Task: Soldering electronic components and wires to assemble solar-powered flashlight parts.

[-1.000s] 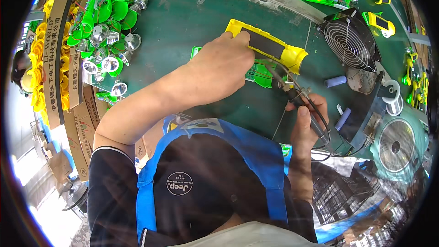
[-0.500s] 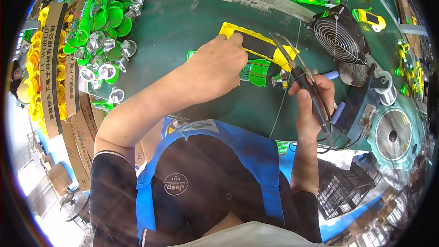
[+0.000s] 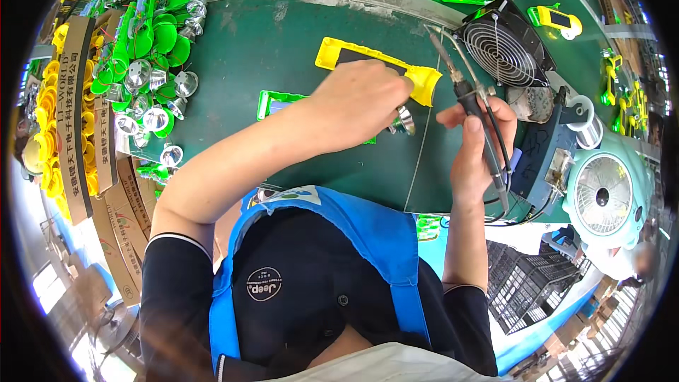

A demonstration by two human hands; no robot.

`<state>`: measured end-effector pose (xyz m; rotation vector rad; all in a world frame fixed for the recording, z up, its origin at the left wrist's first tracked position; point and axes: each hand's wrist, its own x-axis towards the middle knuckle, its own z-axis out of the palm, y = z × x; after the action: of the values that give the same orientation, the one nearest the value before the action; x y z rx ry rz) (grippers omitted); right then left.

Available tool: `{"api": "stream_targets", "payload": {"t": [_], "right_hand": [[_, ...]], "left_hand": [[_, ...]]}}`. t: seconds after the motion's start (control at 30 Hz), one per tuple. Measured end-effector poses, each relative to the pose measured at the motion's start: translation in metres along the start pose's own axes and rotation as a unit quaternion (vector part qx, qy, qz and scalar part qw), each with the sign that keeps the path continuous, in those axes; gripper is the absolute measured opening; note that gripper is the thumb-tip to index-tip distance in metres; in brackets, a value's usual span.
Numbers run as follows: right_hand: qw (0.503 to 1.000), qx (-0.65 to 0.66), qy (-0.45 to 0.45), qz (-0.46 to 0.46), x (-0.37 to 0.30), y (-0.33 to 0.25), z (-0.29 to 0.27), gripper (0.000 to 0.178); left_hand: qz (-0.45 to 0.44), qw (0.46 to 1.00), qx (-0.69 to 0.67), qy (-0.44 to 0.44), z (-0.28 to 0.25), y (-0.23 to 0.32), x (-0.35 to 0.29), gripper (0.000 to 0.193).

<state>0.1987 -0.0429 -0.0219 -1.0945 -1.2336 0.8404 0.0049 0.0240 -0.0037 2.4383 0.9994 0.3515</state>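
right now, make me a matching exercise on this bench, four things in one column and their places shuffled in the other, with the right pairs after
Things
1. soldering iron
2. long yellow casing
3. square-framed fan
4. lamp reflectors

Places
A. clustered at the left of the picture
B. standing on the green table, beyond the right hand
C. held in the right hand
D. partly hidden by the left hand

Pairs: 1-C, 2-D, 3-B, 4-A

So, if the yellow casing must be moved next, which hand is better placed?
Probably the left hand: it overlaps the yellow casing in view, though contact is hidden. The right hand is farther off and holds the soldering iron.
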Motion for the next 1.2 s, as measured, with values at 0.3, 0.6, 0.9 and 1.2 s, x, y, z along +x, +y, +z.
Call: {"api": "stream_targets", "payload": {"t": [0.3, 0.6, 0.9, 1.2], "right_hand": [[0.968, -0.162, -0.135, -0.138, 0.031, 0.034, 0.029, 0.029], [0.984, -0.118, -0.083, -0.105, -0.004, 0.017, 0.006, 0.027], [0.959, 0.042, -0.057, 0.273, 0.010, 0.016, 0.006, 0.025], [0.945, 0.021, -0.056, 0.321, 0.014, 0.011, 0.007, 0.016]], "left_hand": [[-0.175, 0.882, -0.430, 0.082, -0.020, -0.034, -0.034, 0.007], [-0.055, 0.990, -0.112, 0.068, -0.029, -0.058, -0.043, 0.005], [0.057, 0.998, 0.023, -0.020, -0.022, -0.077, -0.007, 0.008], [0.122, 0.992, 0.017, -0.006, -0.023, -0.079, -0.007, 0.007]]}}
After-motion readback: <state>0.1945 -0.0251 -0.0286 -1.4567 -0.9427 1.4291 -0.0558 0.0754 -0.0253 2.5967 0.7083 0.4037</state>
